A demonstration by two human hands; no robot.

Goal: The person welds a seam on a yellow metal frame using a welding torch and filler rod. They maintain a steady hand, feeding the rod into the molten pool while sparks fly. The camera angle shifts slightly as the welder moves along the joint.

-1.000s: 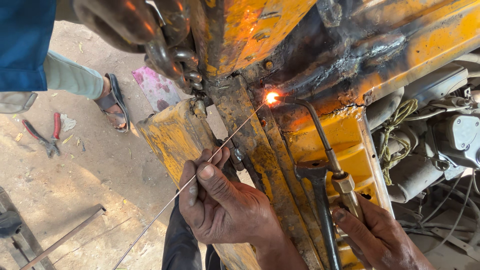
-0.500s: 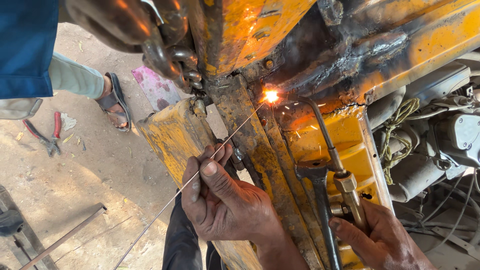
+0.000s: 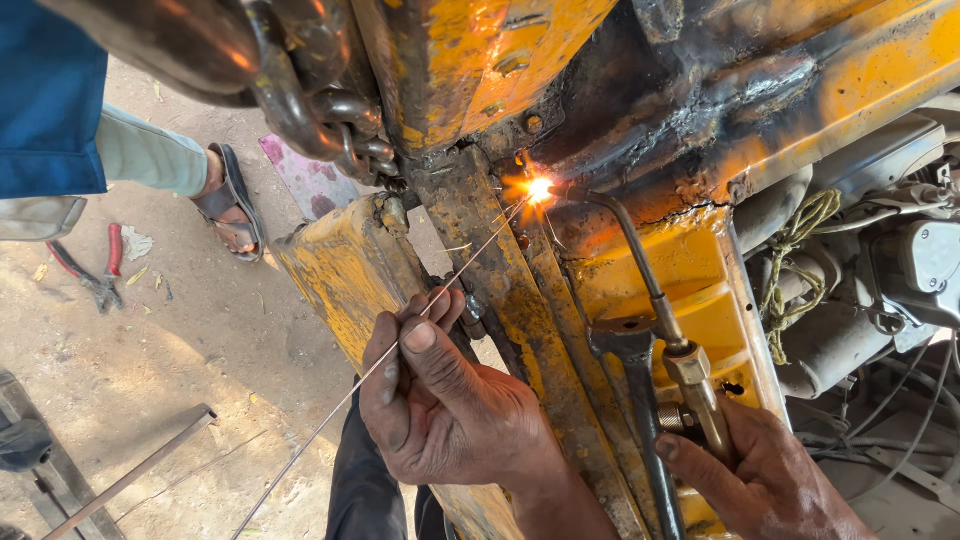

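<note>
Glowing at scorched yellow metal frame point(image 3: 690, 290) above sandy ground point(image 3: 180, 350).

Right hand point(image 3: 760, 470) sliding lower toward the frame's bottom edge, torch point(image 3: 650, 290) shifting with it, flame point(image 3: 540, 188) sitting slightly higher on the seam, left hand point(image 3: 440, 400) edging down.

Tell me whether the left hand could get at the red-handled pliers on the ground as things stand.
Probably not. The left hand pinches the thin filler rod against the yellow frame, while the red-handled pliers lie well off on the dirt ground by another person's sandalled foot. Nothing blocks the way.
</note>
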